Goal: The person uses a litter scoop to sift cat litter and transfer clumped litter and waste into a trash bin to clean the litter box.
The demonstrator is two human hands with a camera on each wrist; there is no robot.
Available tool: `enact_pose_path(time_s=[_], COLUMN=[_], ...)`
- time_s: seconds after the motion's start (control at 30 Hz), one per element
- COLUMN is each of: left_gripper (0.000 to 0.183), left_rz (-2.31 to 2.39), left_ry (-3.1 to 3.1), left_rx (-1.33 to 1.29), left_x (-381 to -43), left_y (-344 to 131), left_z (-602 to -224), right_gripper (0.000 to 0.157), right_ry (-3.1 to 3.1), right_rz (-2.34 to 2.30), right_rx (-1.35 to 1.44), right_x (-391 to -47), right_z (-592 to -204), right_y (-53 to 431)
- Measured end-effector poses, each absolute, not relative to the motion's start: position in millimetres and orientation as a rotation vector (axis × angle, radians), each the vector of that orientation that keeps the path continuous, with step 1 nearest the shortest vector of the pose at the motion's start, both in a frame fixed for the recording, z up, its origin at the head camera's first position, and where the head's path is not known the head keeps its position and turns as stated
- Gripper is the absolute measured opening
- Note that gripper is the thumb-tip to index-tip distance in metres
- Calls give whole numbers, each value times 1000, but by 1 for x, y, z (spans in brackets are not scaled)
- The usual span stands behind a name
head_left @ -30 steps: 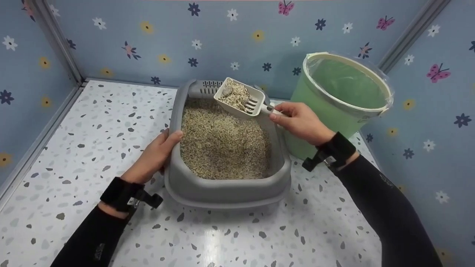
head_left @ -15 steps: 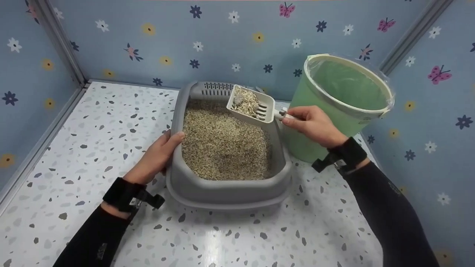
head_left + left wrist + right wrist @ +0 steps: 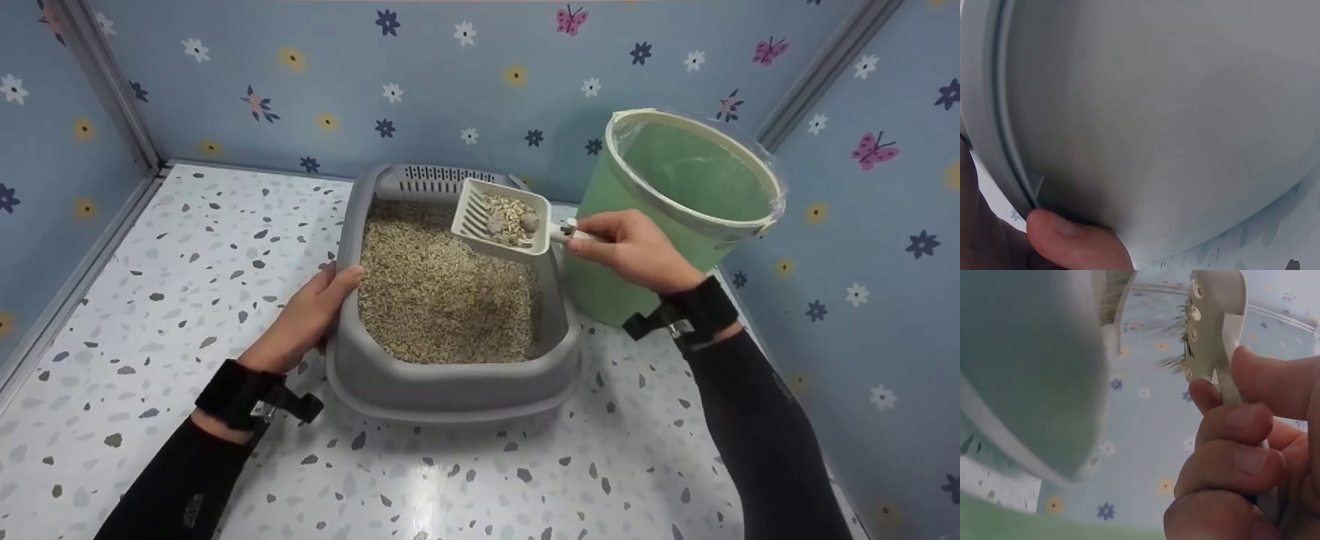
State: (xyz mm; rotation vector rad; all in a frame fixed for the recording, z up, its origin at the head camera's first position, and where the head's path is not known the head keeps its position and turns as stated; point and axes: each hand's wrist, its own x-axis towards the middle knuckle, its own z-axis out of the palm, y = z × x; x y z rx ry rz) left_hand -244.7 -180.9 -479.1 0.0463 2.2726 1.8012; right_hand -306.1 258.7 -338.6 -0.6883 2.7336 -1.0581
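Note:
My left hand (image 3: 311,311) grips the left side of a grey litter box (image 3: 450,391), thumb at the rim. Tan granular litter (image 3: 442,292) covers the box's floor. Over the box's back right part, my right hand (image 3: 634,251) holds a white slotted litter scoop (image 3: 495,250) by its handle. Inside the scoop lie some loose litter and a few rounded greyish clumps (image 3: 529,221). Blurred grains drop from the slots of the scoop (image 3: 1213,320) in the right wrist view. In the left wrist view, the fingers (image 3: 1081,242) hold the box's grey wall (image 3: 1174,112).
A green bin (image 3: 596,289) with a cream rim and clear liner stands right of the box, beside the right hand. Flower-patterned blue panels (image 3: 435,60) enclose the back and sides. Everything stands on a white speckled surface (image 3: 225,247).
The scoop has moved right and slightly nearer. Its contents have shifted from the far end towards the handle, and less loose litter lies in it. My left hand keeps its hold.

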Motion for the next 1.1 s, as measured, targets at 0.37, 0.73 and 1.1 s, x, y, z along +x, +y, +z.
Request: enact_pose_path(time_s=[0.37, 0.73, 1.1], left_gripper=[83, 83, 84], left_rz=[1807, 1806, 1805], left_ry=[2253, 2263, 2271], left_rx=[37, 19, 29], left_x=[-243, -242, -244], left_y=[-179, -179, -176], left_z=[-477, -477, -478], right_gripper=[17, 17, 20], right_ry=[2714, 2629, 2630], right_rz=[-881, -831, -845], right_rx=[-758, -887, -837], right_x=[-291, -284, -280], right_z=[-338, -338, -343], right_y=[254, 242, 253])
